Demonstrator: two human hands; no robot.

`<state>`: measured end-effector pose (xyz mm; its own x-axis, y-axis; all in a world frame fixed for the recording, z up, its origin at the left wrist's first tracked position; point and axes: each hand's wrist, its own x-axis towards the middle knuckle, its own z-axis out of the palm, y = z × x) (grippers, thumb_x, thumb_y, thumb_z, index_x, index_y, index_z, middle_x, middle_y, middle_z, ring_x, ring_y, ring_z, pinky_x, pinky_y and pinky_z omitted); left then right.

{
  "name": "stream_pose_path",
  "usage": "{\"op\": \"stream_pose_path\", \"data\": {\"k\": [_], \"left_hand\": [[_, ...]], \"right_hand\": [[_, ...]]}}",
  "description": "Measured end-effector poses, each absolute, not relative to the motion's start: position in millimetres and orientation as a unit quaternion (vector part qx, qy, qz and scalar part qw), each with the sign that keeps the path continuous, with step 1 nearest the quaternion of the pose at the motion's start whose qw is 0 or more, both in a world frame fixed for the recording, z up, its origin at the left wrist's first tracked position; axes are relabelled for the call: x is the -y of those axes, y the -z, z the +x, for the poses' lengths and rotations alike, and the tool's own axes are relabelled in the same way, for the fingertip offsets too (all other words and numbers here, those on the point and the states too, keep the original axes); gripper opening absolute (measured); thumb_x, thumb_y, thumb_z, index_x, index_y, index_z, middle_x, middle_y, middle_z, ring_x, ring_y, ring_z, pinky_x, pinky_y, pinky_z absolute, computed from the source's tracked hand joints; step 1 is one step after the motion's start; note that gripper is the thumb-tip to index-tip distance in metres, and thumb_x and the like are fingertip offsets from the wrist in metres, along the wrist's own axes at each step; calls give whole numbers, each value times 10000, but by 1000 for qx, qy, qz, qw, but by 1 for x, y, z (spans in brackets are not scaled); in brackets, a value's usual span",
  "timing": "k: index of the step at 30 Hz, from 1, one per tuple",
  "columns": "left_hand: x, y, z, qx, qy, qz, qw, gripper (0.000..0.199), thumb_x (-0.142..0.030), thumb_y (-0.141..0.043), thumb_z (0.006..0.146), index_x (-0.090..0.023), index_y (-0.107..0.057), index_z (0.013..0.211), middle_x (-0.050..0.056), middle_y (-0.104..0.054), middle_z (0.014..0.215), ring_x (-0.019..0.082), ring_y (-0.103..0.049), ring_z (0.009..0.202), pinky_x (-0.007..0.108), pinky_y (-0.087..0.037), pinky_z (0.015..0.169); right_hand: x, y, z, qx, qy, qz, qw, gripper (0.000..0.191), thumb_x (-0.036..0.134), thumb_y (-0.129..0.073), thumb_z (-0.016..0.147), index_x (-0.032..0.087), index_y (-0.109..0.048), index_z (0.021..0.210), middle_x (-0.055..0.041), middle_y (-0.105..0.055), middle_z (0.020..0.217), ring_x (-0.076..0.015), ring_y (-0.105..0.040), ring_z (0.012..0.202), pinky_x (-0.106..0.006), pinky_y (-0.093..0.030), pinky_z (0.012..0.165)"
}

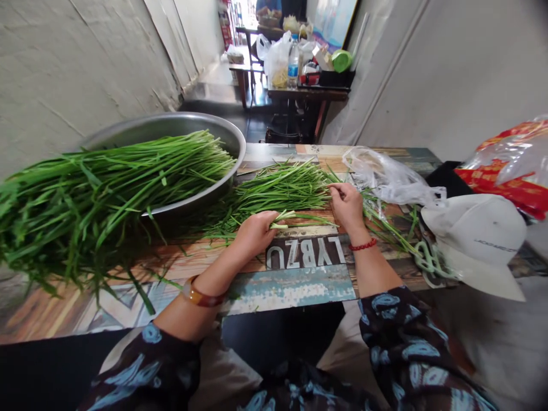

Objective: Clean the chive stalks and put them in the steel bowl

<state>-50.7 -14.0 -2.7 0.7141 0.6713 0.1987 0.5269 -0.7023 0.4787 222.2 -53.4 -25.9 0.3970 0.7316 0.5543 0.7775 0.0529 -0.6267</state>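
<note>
My left hand (256, 231) is closed around a small bunch of garlic chives (283, 218), pale stem ends pointing right. A loose pile of garlic chives (282, 185) lies on the table just beyond it. At the right end of that pile, my right hand (346, 205) is pinched, thumb against forefinger, on a chive stem; the fingertips partly hide it. To the left, a wide metal basin (240, 145) bears a large heap of garlic chives (128, 177), whose leaves hang over the rim onto the table.
A clear plastic bag (381, 174), green-handled scissors (432, 260), a white cap (479, 240) and a red-and-clear package (505, 165) lie to the right. Stray chive bits are scattered on the wood-patterned table (299, 285). Behind, another table holds bags and a water bottle (293, 63); a person (269, 11) is farther back.
</note>
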Motion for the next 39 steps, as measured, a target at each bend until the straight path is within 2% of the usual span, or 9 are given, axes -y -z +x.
{"op": "stream_pose_path", "data": {"k": [6, 12, 17, 22, 27, 30, 32, 36, 39], "left_hand": [[17, -1, -52, -303, -145, 922, 194, 140, -149, -506, 872, -183, -638, 839, 68, -699, 891, 204, -643, 848, 267, -433, 723], [19, 1, -50, -295, -75, 940, 156, 288, -113, -538, 827, -206, -696, 1048, 90, -740, 1047, 251, -687, 955, 289, -489, 772], [15, 9, -49, -295, -87, 942, 136, 378, -128, -538, 835, -244, -670, 1168, 72, -734, 1135, 238, -683, 1020, 279, -500, 820], [16, 10, -48, -318, -53, 943, 81, 325, -144, -509, 851, -235, -664, 1122, 70, -730, 1123, 233, -680, 1004, 279, -493, 795], [29, 10, -44, -356, -117, 924, 76, 302, -133, -491, 876, -217, -642, 1123, 76, -699, 1123, 223, -658, 1008, 289, -479, 804], [46, 9, -38, -391, -179, 900, 74, 236, -192, -450, 940, -187, -653, 1059, 100, -673, 1043, 226, -642, 956, 308, -479, 801], [57, 10, -31, -384, -218, 894, 74, 241, -202, -433, 955, -175, -663, 1021, 111, -648, 1028, 226, -621, 959, 319, -481, 831], [74, 15, -19, -344, -273, 894, 84, 290, -127, -455, 918, -180, -659, 1117, 115, -620, 1146, 221, -562, 1091, 330, -456, 956], [79, 20, -19, -355, -244, 899, 77, 241, -129, -489, 893, -174, -694, 1012, 114, -642, 1059, 241, -559, 1034, 365, -456, 942]], "right_hand": [[52, 10, 222, 614, -17, -654, 442, 242, 246, -520, 898, 199, -752, 949, -71, -755, 986, -206, -677, 925, -352, -509, 873], [75, 7, 240, 633, -57, -687, 353, 234, 257, -543, 877, 191, -762, 924, -65, -761, 941, -196, -676, 870, -335, -500, 825], [114, 26, 237, 628, -118, -692, 335, 217, 337, -606, 859, 188, -745, 931, -60, -725, 926, -176, -648, 805, -312, -503, 757], [124, 47, 221, 634, -31, -703, 320, 157, 317, -604, 888, 191, -693, 865, -64, -662, 890, -196, -611, 853, -322, -479, 792], [121, 48, 212, 651, 21, -714, 256, 343, 339, -397, 1009, 203, -637, 805, -78, -634, 887, -205, -594, 866, -310, -429, 794], [123, 46, 202, 658, 3, -711, 248, 359, 325, -372, 1016, 206, -607, 772, -84, -624, 863, -201, -588, 814, -305, -413, 761], [125, 46, 188, 663, -11, -701, 264, 338, 317, -379, 1012, 208, -607, 788, -95, -638, 884, -208, -596, 810, -309, -414, 747], [131, 46, 152, 682, -37, -663, 306, 232, 282, -423, 992, 211, -636, 935, -93, -687, 954, -221, -632, 871, -308, -439, 754], [134, 46, 136, 692, -63, -634, 341, 191, 266, -460, 971, 219, -642, 1008, -80, -705, 1022, -211, -644, 946, -299, -460, 805]]}}
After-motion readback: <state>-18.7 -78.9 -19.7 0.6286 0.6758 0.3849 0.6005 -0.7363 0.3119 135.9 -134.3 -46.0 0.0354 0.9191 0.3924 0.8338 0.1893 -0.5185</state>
